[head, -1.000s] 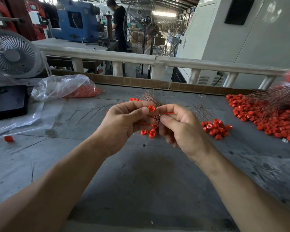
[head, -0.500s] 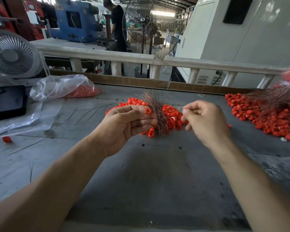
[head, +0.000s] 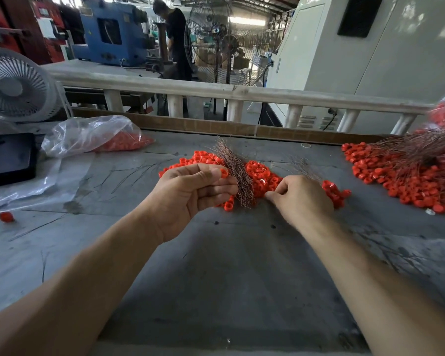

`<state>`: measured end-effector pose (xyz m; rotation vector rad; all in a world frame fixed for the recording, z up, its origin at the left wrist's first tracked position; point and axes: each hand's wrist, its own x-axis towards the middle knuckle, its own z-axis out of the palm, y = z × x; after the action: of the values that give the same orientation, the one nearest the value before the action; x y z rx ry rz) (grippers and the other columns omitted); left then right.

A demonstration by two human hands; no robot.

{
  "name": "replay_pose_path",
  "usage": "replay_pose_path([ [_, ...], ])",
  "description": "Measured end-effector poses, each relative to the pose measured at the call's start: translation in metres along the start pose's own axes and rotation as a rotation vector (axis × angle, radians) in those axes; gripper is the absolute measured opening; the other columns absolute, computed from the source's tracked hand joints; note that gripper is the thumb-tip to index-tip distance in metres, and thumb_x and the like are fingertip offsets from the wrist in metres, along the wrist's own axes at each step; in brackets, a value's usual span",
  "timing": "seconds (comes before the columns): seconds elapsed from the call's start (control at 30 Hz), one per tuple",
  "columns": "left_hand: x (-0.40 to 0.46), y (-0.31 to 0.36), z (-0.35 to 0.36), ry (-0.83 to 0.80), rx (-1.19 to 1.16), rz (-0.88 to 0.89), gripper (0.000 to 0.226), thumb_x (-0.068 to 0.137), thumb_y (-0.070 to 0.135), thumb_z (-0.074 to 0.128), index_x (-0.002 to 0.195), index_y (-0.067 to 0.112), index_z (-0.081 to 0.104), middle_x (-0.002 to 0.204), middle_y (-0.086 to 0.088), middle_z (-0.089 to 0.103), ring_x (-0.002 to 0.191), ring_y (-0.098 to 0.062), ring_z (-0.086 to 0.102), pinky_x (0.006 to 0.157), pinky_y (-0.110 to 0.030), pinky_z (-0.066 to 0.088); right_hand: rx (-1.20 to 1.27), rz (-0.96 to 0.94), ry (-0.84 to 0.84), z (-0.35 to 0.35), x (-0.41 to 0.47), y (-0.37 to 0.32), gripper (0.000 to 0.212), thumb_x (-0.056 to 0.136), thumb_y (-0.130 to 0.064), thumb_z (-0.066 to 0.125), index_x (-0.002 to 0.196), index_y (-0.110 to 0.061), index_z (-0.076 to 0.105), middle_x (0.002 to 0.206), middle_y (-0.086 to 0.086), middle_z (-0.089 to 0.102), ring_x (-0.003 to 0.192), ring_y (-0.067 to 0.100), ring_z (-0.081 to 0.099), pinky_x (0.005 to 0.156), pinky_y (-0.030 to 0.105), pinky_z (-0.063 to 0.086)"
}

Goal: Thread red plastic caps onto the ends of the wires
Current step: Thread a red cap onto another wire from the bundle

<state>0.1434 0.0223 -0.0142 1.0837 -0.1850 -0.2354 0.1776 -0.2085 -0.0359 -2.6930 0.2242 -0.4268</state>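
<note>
The right hand [head: 302,199] has left the bundle of wires [head: 238,176] and dropped to the loose pile of caps [head: 262,176] just right of it, apparently pinching up another. The left hand [head: 190,191] grips one bundle, one red cap [head: 224,173] at its thumb tip. Two more heaps lie farther right and left.

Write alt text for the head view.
A person's left hand grips a bundle of thin wires and a red cap above a grey table, while the right hand pinches into the pile of red caps.
</note>
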Motion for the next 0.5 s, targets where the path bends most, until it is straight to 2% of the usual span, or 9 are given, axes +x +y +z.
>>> replay_pose_path([
  [0.2,0.001,0.0,-0.001,-0.001,0.012,0.004,0.03,0.083,0.012,0.069,0.108,-0.003,0.064,0.107,-0.026,0.073,0.09,-0.027,0.076,0.075,-0.03,0.062,0.117,0.03,-0.019,0.0,0.002,0.002,0.023,0.086,-0.039,0.079,0.075,-0.024,0.065,0.074,-0.01,0.066,0.073,0.015,0.064,0.061,0.029,0.043],
  [0.27,0.001,-0.001,-0.001,-0.004,0.013,0.004,0.027,0.084,0.012,0.068,0.106,-0.002,0.065,0.107,-0.026,0.073,0.09,-0.027,0.076,0.074,-0.03,0.062,0.213,0.034,-0.001,-0.001,0.001,0.003,0.022,0.084,-0.034,0.081,0.075,-0.023,0.064,0.069,-0.01,0.064,0.065,0.01,0.06,0.054,0.026,0.037],
  [0.33,0.001,-0.002,-0.001,-0.008,0.01,0.008,0.025,0.085,0.011,0.068,0.106,-0.002,0.065,0.107,-0.027,0.073,0.09,-0.027,0.076,0.074,-0.03,0.062,0.345,0.027,0.012,-0.005,0.0,0.001,0.021,0.083,-0.03,0.082,0.075,-0.022,0.064,0.067,-0.008,0.063,0.061,0.009,0.059,0.053,0.027,0.037],
  [0.43,0.002,-0.003,0.0,-0.012,0.018,0.016,0.024,0.085,0.011,0.069,0.106,0.0,0.066,0.109,-0.027,0.073,0.092,-0.029,0.076,0.075,-0.03,0.061,0.626,-0.015,-0.023,-0.013,-0.006,-0.008,0.014,0.086,-0.022,0.081,0.083,-0.022,0.067,0.067,-0.004,0.067,0.059,0.008,0.063,0.057,0.026,0.044],
  [0.5,0.002,-0.004,0.001,-0.016,0.033,0.022,0.025,0.084,0.012,0.07,0.106,0.0,0.066,0.109,-0.027,0.073,0.093,-0.029,0.076,0.075,-0.031,0.061,0.776,-0.052,-0.051,-0.019,-0.013,-0.016,0.011,0.088,-0.014,0.078,0.088,-0.022,0.07,0.067,-0.004,0.07,0.061,0.005,0.066,0.053,0.023,0.044],
])
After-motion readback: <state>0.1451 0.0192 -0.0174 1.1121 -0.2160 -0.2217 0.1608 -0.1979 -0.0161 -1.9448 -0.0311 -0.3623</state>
